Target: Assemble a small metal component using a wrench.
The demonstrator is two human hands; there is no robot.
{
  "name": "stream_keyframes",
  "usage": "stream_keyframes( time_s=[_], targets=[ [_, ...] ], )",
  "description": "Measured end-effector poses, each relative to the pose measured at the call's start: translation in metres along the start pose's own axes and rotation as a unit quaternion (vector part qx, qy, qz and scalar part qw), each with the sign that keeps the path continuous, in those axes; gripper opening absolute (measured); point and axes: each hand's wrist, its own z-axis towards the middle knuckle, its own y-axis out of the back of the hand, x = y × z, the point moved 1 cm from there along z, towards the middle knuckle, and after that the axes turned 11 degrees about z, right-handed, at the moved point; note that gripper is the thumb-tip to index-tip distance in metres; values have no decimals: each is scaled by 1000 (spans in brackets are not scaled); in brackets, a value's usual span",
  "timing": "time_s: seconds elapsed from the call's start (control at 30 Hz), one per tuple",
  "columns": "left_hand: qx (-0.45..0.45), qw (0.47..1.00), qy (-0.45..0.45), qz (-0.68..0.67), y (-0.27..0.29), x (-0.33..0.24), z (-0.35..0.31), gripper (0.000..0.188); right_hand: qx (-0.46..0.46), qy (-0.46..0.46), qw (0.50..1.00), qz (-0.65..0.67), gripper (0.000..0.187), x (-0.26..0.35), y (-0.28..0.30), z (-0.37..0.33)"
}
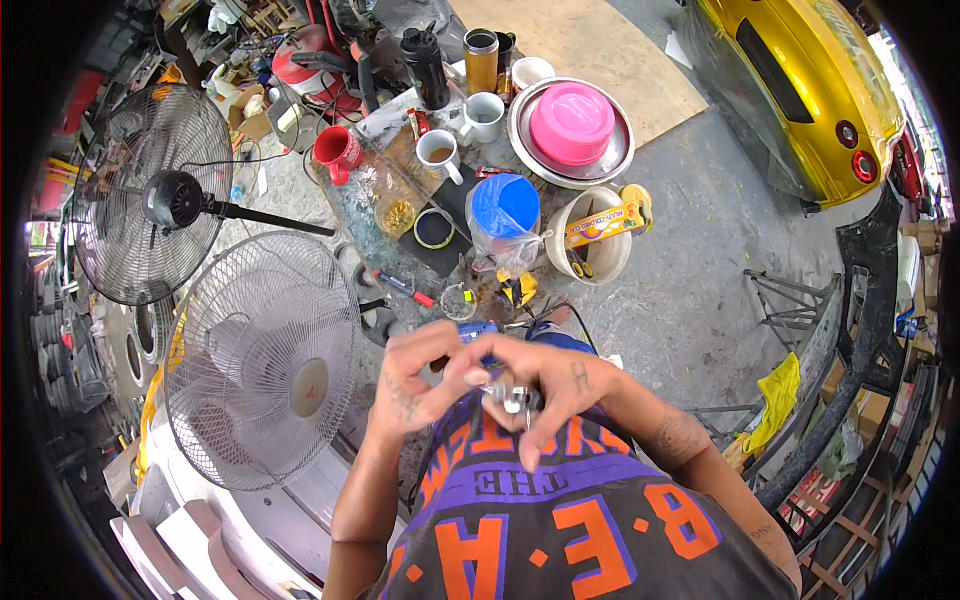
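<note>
In front of my shirt, my right hand [560,380] is closed around a small shiny silver metal piece [517,400]. Its exact kind is hard to make out, since fingers cover much of it. My left hand [415,375] has its fingers curled, with the tips meeting my right fingers beside the metal piece. Whatever the left fingertips pinch is hidden. Just beyond my hands, a clear round cup [459,301] sits on the cluttered low surface, near a red and blue marker [405,288] and a yellow and black item [518,288].
Two fans, one black [172,200] and one white [310,388], stand at the left. Mugs, including a red mug [338,152], a blue tub [506,207], a white bucket [604,273] and a pink basin [572,123] lie ahead. A yellow car body [810,90] is at far right.
</note>
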Motion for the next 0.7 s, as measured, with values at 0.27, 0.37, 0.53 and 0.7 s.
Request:
stream_keyframes(
  time_s=[0.27, 0.37, 0.53, 0.7],
  targets=[
    [-105, 993, 42, 28, 3, 16, -16, 25, -77, -34, 991, 100, 93, 16, -1, -5],
    [-99, 984, 132, 71, -5, -6, -34, 18, -250, -35, 962, -105, 81, 16, -8, -6],
    [-92, 982, 160, 44, -13, -28, -35, 17, -313, 24, 917, -245, 77, 1, -7, -8],
    [-78, 972, 219, 39, -18, -48, -38, 19, -299, -1, 917, -264, 72, -8, 2, -10]
  ],
)
